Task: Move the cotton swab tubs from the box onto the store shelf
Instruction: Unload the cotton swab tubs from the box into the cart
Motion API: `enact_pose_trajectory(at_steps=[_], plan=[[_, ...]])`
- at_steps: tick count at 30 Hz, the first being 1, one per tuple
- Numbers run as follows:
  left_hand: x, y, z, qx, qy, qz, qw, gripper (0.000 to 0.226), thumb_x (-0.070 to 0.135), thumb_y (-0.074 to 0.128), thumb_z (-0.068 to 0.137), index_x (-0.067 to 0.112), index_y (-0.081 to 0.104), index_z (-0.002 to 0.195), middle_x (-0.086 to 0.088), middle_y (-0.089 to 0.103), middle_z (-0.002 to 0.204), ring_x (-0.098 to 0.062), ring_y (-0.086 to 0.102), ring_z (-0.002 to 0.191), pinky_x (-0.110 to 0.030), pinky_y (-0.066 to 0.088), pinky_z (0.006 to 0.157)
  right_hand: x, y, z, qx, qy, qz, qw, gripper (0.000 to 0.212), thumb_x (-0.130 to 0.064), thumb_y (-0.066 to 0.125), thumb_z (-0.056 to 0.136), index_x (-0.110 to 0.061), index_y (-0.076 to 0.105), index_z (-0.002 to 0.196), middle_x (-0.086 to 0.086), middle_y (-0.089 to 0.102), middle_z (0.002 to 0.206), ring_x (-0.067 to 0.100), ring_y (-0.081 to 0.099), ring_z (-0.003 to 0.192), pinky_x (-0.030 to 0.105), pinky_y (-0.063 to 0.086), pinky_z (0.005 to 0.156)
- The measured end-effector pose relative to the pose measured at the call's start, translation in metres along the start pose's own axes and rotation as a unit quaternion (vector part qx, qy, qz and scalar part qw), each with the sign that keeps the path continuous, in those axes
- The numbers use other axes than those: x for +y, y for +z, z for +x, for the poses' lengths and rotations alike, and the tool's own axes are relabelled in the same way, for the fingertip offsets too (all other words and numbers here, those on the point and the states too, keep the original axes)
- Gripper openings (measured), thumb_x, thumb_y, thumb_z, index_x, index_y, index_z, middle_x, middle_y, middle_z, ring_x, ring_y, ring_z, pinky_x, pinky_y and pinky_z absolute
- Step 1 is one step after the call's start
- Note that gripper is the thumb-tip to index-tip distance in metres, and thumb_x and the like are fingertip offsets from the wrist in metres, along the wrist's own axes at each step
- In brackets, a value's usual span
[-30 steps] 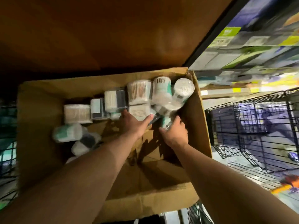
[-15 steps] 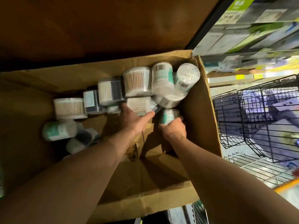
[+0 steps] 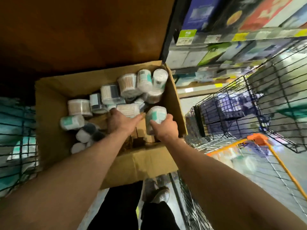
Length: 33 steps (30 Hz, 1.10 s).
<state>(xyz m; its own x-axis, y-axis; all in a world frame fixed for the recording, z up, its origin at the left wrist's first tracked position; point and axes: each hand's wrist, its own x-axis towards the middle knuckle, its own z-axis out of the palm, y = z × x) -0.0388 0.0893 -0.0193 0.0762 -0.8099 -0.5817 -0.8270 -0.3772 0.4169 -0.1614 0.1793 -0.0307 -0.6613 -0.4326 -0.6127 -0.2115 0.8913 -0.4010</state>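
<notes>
An open cardboard box [image 3: 49, 100] holds several round clear tubs of cotton swabs. My right hand [image 3: 165, 128] grips one tub with a teal label [image 3: 156, 116], lifted a little near the box's right wall. My left hand [image 3: 122, 121] reaches into the middle of the box, its fingers around another tub [image 3: 128, 109] lying on its side; the fingertips are hidden. More tubs [image 3: 127, 84] are heaped at the far right corner and others [image 3: 72, 122] lie at the left. The store shelf [image 3: 232, 37] with price tags runs along the upper right.
Black wire baskets [image 3: 232, 113] stand to the right of the box. An orange cart frame [image 3: 259, 140] lies beyond my right forearm. A green wire basket [image 3: 15, 138] is on the left. A brown panel [image 3: 83, 30] rises behind the box. My legs and shoes show below.
My right hand has closed around the teal-labelled tub and raised it out of the pile. My left hand has stayed on the tub in the middle. The view has tilted toward the shelf.
</notes>
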Motion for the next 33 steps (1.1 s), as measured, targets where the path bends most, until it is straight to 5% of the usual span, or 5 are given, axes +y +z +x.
enact_pose_trajectory(at_steps=[10, 16, 22, 29, 33], plan=[[0.046, 0.033, -0.183, -0.012, 0.154, -0.052, 0.987, 0.098, 0.059, 0.087, 0.063, 0.015, 0.036, 0.135, -0.010, 0.054, 0.134, -0.032, 0.052, 0.124, -0.034, 0.044, 0.092, 0.122, -0.125, -0.109, 0.152, -0.039, 0.169, 0.973, 0.067, -0.057, 0.071, 0.075, -0.017, 0.054, 0.127, 0.014, 0.067, 0.114, 0.035, 0.063, 0.108, 0.038, 0.048, 0.088], [0.039, 0.122, -0.291, -0.119, 0.205, 0.020, 0.971, 0.118, 0.080, 0.076, 0.045, 0.013, 0.031, 0.133, -0.013, 0.059, 0.128, -0.034, 0.064, 0.109, -0.041, 0.056, 0.090, 0.268, -0.168, -0.154, 0.163, 0.103, 0.234, 0.953, 0.079, -0.057, 0.070, 0.083, -0.007, 0.045, 0.139, 0.021, 0.059, 0.128, 0.040, 0.056, 0.121, 0.039, 0.045, 0.096], [0.014, 0.193, -0.345, -0.203, 0.211, 0.133, 0.947, 0.119, 0.060, 0.085, 0.067, 0.005, 0.023, 0.152, -0.014, 0.048, 0.146, -0.032, 0.050, 0.132, -0.033, 0.045, 0.099, 0.364, -0.170, -0.187, 0.166, 0.155, 0.258, 0.939, 0.068, -0.048, 0.072, 0.086, -0.007, 0.045, 0.134, 0.016, 0.062, 0.125, 0.037, 0.060, 0.114, 0.036, 0.046, 0.087], [0.025, 0.189, -0.336, -0.247, 0.234, 0.150, 0.928, 0.089, 0.065, 0.075, 0.076, 0.013, 0.045, 0.142, -0.010, 0.057, 0.139, -0.030, 0.056, 0.123, -0.037, 0.049, 0.101, 0.344, -0.174, -0.170, 0.249, 0.147, 0.167, 0.943, 0.053, -0.032, 0.048, 0.100, -0.011, 0.041, 0.147, 0.016, 0.046, 0.150, 0.039, 0.041, 0.137, 0.046, 0.033, 0.114], [0.055, 0.151, -0.297, -0.182, 0.302, 0.084, 0.932, 0.048, 0.051, 0.064, 0.093, 0.018, 0.062, 0.128, -0.006, 0.065, 0.129, -0.026, 0.061, 0.118, -0.032, 0.049, 0.096, 0.279, -0.186, -0.153, 0.283, 0.002, 0.124, 0.951, 0.034, -0.023, 0.046, 0.099, -0.014, 0.060, 0.129, 0.013, 0.063, 0.126, 0.034, 0.054, 0.118, 0.041, 0.042, 0.099]])
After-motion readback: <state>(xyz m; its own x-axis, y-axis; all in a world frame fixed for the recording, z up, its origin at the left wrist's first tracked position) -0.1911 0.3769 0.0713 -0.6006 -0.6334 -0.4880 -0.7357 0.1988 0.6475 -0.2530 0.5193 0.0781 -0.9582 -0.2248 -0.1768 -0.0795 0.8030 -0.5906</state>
